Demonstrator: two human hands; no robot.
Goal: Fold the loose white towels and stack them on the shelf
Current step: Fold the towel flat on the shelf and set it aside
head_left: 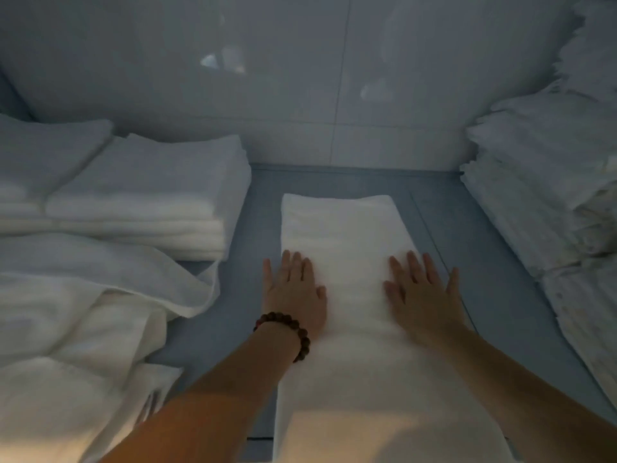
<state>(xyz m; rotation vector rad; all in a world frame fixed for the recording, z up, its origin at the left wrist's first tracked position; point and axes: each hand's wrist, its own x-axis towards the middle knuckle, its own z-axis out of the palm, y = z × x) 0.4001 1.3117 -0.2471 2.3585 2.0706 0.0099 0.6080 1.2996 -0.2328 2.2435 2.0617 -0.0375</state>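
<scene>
White towel [347, 248], folded into a long strip, lies on the grey shelf [484, 279] between a folded stack [150, 195] and a tall pile [551, 195]; left hand [295, 292] and right hand [422, 295] press it flat, fingers spread; smoothing seems in hand; next, likely fold it across; loose towels [83, 312] wait left.

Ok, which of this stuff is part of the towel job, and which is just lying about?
Job:
- long folded towel, under the left hand and right hand
- loose towels
- folded stack, left
- tall stack, right
- shelf surface

Just there:
- bead bracelet
- back wall
</scene>
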